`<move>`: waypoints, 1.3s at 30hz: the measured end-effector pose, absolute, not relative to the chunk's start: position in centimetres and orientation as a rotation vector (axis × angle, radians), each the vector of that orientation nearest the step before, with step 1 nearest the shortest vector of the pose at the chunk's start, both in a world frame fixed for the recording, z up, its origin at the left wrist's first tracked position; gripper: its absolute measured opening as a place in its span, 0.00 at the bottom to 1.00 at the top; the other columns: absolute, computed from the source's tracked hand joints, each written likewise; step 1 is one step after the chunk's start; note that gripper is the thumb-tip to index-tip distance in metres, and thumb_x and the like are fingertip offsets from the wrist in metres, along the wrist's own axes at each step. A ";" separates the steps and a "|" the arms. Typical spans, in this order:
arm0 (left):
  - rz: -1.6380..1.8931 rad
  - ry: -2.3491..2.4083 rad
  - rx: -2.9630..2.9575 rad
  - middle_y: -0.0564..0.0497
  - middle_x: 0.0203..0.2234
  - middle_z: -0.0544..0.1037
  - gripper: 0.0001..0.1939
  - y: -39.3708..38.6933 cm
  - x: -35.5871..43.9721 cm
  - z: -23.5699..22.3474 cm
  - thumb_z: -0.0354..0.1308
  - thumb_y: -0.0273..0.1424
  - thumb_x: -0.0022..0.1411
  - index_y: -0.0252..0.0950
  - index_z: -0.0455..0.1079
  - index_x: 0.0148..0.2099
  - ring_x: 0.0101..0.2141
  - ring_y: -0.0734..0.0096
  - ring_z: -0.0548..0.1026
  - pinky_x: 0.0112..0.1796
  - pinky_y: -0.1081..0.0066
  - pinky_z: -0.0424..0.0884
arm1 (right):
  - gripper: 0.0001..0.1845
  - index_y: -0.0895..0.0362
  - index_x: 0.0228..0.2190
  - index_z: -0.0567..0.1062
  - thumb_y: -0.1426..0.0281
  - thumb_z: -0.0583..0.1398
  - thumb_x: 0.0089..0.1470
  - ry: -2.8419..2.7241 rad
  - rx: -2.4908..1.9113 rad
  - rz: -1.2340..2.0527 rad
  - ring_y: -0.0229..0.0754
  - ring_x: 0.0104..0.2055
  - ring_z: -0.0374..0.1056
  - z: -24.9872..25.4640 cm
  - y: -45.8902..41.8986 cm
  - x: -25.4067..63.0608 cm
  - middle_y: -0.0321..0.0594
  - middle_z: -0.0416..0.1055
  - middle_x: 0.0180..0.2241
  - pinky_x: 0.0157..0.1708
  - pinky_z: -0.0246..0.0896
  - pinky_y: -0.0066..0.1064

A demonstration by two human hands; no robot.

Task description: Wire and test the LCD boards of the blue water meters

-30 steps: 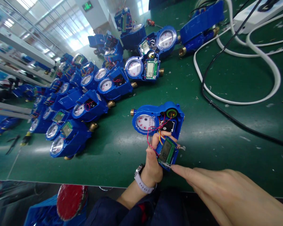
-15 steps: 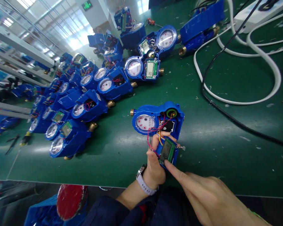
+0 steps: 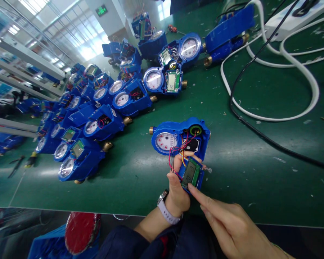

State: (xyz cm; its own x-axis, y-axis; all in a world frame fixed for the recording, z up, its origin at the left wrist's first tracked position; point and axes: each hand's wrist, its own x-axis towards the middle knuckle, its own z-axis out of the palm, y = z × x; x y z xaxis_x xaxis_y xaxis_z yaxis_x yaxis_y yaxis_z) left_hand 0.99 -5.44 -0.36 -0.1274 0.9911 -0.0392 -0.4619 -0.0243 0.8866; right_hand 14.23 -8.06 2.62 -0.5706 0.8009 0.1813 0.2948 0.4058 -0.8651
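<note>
The left hand [image 3: 178,194] is cupped around a display board [image 3: 191,171] in its blue holder [image 3: 201,182], with the thumb along one side and fingers curled behind and past the far edge. The right hand [image 3: 226,217] has its forefinger stretched out, the tip at the near end of the display, seemingly touching it. Its other fingers are mostly hidden, so I cannot tell whether they pinch anything.

The board is held above the counter [image 3: 248,176], just in front of an open blue meter [image 3: 175,125]. Red, yellow and dark wires [image 3: 182,146] run between the two, and the meter lies on the counter with its round dial [image 3: 164,142] facing up. Dark figures show on the display, too blurred to read surely.

The step in hand appears to be pressing or pointing at the near end of the board while its display is lit or active. As I judge it, the next move calls for a steady left hand, a light fingertip and some slack in the thin wires, since a tug could strain their joints. More blue meters [image 3: 82,158] stand in a cluster to the left, well apart from both hands.
</note>
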 end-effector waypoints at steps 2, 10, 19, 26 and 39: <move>1.484 0.956 0.766 0.43 0.40 0.75 0.38 -5.4 0.9 -0.4 0.37 0.63 0.61 0.37 0.65 0.51 0.38 0.57 0.76 0.43 0.59 0.73 | 0.26 0.63 0.59 0.64 0.81 0.47 0.61 -2.040 -0.927 1.140 0.39 0.47 0.73 2.6 -8.1 14.1 0.47 0.74 0.48 0.42 0.73 0.24; 1.470 1.066 0.799 0.43 0.38 0.75 0.39 -5.8 1.1 -1.2 0.36 0.64 0.60 0.37 0.64 0.52 0.38 0.56 0.75 0.43 0.59 0.73 | 0.27 0.60 0.60 0.64 0.79 0.47 0.61 -1.950 -0.953 1.192 0.39 0.47 0.73 2.7 -8.0 13.7 0.44 0.74 0.49 0.43 0.72 0.24; 1.468 0.863 0.729 0.46 0.39 0.73 0.33 -5.3 1.2 0.1 0.41 0.61 0.61 0.39 0.65 0.50 0.38 0.60 0.74 0.42 0.61 0.73 | 0.22 0.49 0.56 0.64 0.75 0.49 0.63 -2.131 -1.123 1.125 0.35 0.33 0.76 4.3 -6.8 15.6 0.33 0.78 0.39 0.30 0.72 0.22; 1.408 0.900 0.779 0.44 0.39 0.74 0.36 -5.2 0.7 0.2 0.41 0.63 0.59 0.38 0.64 0.51 0.37 0.58 0.75 0.41 0.60 0.73 | 0.26 0.51 0.55 0.63 0.81 0.47 0.57 -2.435 -1.010 0.861 0.37 0.22 0.73 5.3 -5.8 16.7 0.28 0.77 0.28 0.19 0.67 0.26; 1.439 0.972 0.828 0.43 0.40 0.75 0.37 -5.4 0.8 -0.2 0.39 0.63 0.60 0.39 0.65 0.52 0.38 0.54 0.76 0.40 0.59 0.74 | 0.36 0.57 0.60 0.64 0.83 0.50 0.50 -2.512 -0.991 0.795 0.38 0.25 0.74 4.4 -6.5 16.1 0.39 0.78 0.34 0.27 0.72 0.25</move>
State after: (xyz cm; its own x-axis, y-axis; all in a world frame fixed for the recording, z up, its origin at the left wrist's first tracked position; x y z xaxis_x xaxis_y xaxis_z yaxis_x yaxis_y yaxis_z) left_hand 0.83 -5.43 -0.24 -0.0965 0.9945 -0.0411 -0.4090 -0.0020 0.9125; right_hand 16.15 -6.52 4.38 -0.7060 0.7021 0.0927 0.5207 0.6034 -0.6039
